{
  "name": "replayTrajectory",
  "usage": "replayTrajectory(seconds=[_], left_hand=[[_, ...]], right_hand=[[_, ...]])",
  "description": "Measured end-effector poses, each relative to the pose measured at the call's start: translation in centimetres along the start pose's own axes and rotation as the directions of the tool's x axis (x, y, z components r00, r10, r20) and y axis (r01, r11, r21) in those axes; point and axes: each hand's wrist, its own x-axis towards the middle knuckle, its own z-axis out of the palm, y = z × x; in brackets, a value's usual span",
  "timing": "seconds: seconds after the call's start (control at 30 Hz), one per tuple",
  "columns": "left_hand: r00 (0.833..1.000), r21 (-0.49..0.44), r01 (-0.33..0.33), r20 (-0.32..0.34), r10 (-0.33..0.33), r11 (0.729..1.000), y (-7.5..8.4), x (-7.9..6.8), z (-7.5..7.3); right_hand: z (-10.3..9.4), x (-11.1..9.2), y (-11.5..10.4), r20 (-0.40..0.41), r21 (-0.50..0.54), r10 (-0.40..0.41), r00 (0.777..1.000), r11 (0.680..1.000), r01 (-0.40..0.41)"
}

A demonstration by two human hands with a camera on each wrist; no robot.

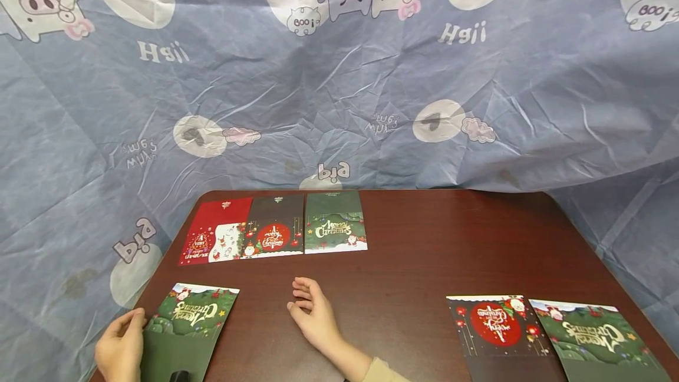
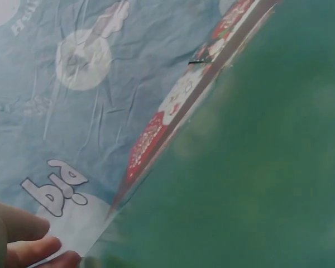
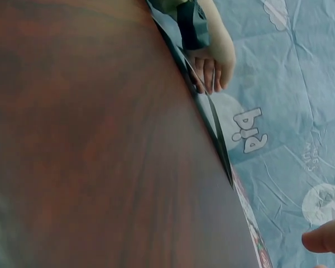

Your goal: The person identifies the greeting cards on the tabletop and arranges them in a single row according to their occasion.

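At the front left lies an unfolded green Merry Christmas card [image 1: 191,317], set at a slant. My left hand [image 1: 121,343] pinches its left edge, thumb and fingers at the border. In the left wrist view the card's green surface [image 2: 240,167] fills the right side, with the fingers [image 2: 30,251] at its lower corner. From the right wrist view, the left hand [image 3: 212,67] shows at the card's edge, and the card [image 3: 215,125] looks slightly lifted there. My right hand [image 1: 315,314] is over the middle of the table with fingers loosely bent, holding nothing.
Along the back left of the brown table [image 1: 451,240] lie a red card [image 1: 214,231], a dark card [image 1: 273,229] and another green card [image 1: 335,223], side by side. A dark card [image 1: 498,329] and a green card [image 1: 596,335] lie front right. A patterned blue cloth [image 1: 339,87] hangs behind.
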Motion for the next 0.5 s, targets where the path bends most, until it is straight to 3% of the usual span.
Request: replayTrajectory(seconds=[0.1,0.37,0.5], left_hand=[[1.0,0.112,0.005,0.018,-0.007,0.994,0.01,-0.05,-0.38],[0.989,0.271,0.045,0.121,-0.081,0.961,0.47,0.02,-0.69],[0.977,0.242,0.055,0.187,-0.102,0.969,0.66,-0.15,-0.22]], right_hand=[[0.17,-0.13,0.06,0.016,0.003,-0.005,1.0,1.0,0.005],[0.34,-0.14,0.22,0.018,0.003,-0.029,0.999,1.0,0.029],[0.31,-0.14,0.02,0.03,-0.016,-0.021,0.999,1.0,0.021]])
